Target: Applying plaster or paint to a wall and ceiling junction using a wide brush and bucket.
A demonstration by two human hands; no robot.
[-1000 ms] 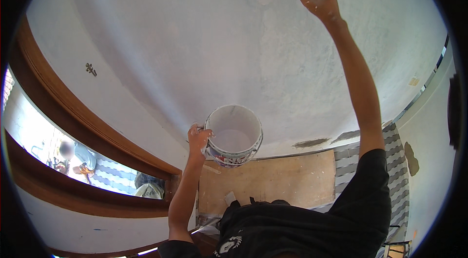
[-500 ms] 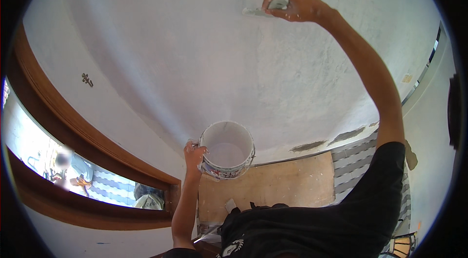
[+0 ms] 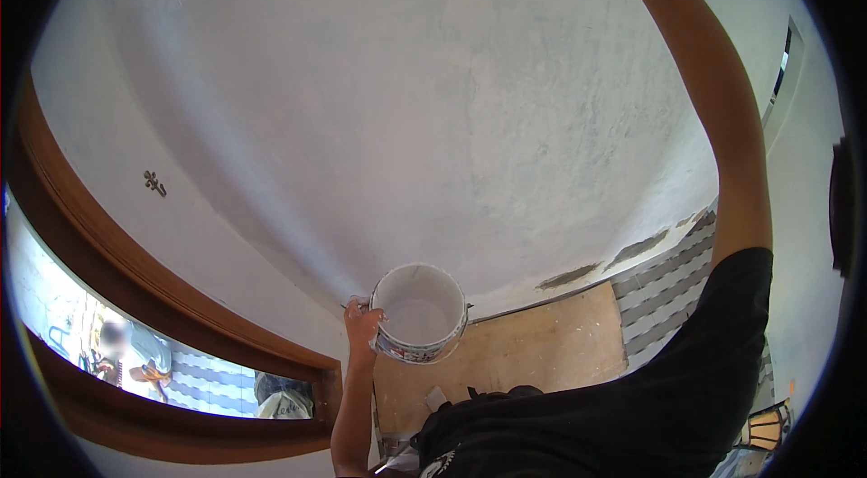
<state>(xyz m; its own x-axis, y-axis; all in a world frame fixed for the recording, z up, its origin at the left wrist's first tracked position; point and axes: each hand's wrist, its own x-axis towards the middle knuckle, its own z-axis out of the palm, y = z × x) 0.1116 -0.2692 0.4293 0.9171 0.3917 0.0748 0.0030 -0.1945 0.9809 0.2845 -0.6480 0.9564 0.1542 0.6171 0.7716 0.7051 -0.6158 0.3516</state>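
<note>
My left hand (image 3: 363, 320) is closed on the left rim of a white plastic bucket (image 3: 419, 356). Pale smears mark its fingers. The bucket hangs upright with its mouth towards me, and its inner wall is coated whitish. My right arm stretches up along the right side and leaves the picture at the top, so that hand and anything in it are hidden. In front of me rises a whitish plastered wall (image 3: 361, 144) with uneven grey patches.
A wooden board (image 3: 533, 338) lies on the striped tile floor (image 3: 668, 284) below the bucket. At left, a brown wooden frame (image 3: 163, 284) surrounds an opening, with a person (image 3: 144, 351) beyond it. A metal hook (image 3: 155, 182) sticks out of the left wall.
My right hand, which held a flat putty knife against the wall, has risen out of the picture. The bucket, still in my left hand, appears slightly lower as the view has tilted up.
</note>
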